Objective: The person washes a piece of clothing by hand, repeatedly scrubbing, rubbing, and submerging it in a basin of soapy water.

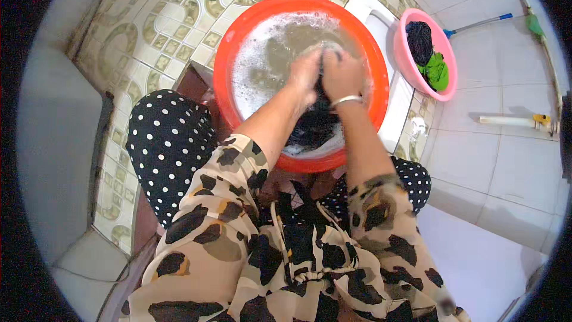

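A large red plastic basin [223, 76] holds cloudy, foamy water [254, 85] in front of me. Both hands are close together over its middle, blurred by motion. My left hand [307, 74] grips a wet black cloth [313, 129] from the left side. My right hand [343, 74], with a pale bangle at its wrist, grips the same cloth from the right. The cloth hangs down between the wrists, and its lower part lies in the suds near the basin's near rim. Its upper end is partly hidden by the fingers.
A pink basin [402, 71] with dark cloth [419, 42] and bright green cloth [435, 71] stands at the right, beside a white squat-toilet pan [395, 112]. A pipe with a yellow-handled tap [541, 119] juts from the right wall. A blue-ended stick [478, 24] leans there. Patterned tiles [172, 31] cover the floor.
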### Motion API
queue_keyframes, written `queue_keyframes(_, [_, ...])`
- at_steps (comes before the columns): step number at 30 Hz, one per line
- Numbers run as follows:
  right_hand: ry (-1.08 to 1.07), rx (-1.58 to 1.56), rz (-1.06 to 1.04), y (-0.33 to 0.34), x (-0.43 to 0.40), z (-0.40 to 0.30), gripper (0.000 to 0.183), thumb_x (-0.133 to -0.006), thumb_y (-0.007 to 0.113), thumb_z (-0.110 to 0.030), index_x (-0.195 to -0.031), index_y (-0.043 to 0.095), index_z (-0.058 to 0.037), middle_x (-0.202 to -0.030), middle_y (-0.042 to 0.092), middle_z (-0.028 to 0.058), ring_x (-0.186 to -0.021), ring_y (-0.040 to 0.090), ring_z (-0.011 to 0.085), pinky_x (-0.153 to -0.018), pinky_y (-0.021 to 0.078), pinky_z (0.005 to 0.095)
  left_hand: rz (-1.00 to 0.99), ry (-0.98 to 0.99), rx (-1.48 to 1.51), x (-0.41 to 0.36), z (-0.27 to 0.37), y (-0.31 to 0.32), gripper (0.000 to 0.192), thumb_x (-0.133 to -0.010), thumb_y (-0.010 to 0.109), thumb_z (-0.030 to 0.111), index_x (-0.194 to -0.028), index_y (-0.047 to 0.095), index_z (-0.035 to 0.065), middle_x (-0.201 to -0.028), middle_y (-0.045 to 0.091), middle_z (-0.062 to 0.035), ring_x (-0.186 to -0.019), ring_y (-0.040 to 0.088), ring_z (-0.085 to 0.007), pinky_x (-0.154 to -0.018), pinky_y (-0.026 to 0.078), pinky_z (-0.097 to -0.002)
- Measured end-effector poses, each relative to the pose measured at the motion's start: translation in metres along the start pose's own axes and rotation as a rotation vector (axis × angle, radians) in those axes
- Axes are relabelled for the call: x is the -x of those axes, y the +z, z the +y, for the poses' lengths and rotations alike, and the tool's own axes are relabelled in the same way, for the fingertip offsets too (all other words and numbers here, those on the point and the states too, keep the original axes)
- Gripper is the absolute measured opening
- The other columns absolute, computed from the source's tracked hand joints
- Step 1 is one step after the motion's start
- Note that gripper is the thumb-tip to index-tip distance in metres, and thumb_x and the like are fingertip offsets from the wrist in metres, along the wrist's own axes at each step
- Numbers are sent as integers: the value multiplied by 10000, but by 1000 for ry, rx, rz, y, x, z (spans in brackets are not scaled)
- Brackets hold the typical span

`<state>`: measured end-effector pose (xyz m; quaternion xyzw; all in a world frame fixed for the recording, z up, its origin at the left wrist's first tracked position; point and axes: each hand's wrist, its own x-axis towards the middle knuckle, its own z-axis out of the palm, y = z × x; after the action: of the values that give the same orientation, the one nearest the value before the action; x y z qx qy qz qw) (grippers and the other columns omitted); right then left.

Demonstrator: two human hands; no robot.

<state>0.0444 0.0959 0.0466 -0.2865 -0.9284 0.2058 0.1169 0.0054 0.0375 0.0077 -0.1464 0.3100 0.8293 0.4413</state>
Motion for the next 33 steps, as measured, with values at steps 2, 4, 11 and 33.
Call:
queue_keyframes(2, [-252,292,-49,5,-12,36,280,-828,425,-260,-831,613,-53,-896,604,186,-759,587,351,-681,457,466,-94,-126,-92,-7,1,-1,240,-775,516,242,-884,590,42,-812,590,-70,-724,568,-182,-654,460,-330])
queue_keyframes(4, [133,-77,-15,22,-21,123,301,-803,441,-241,-877,647,-34,-881,618,193,-850,602,297,-706,463,371,-199,73,-672,3,-11,31,292,-727,565,252,-835,630,-12,-776,623,-114,-652,578,-196,-618,449,-347])
queue_keyframes(11, [234,-449,-385,-11,-48,106,324,-737,591,-328,-880,634,-41,-782,626,146,-768,609,217,-696,467,316,-135,986,-1184,-24,41,11,335,-631,616,204,-900,585,6,-848,593,-198,-822,572,-338,-748,453,-385])
queue_keyframes(33, [309,-816,-310,25,-45,106,629,-611,464,89,-1209,471,-108,-990,582,70,-917,539,179,-791,435,256,275,212,-1171,-46,31,-94,622,-672,675,328,-1193,448,74,-1119,516,-162,-1047,487,-307,-879,401,-399])
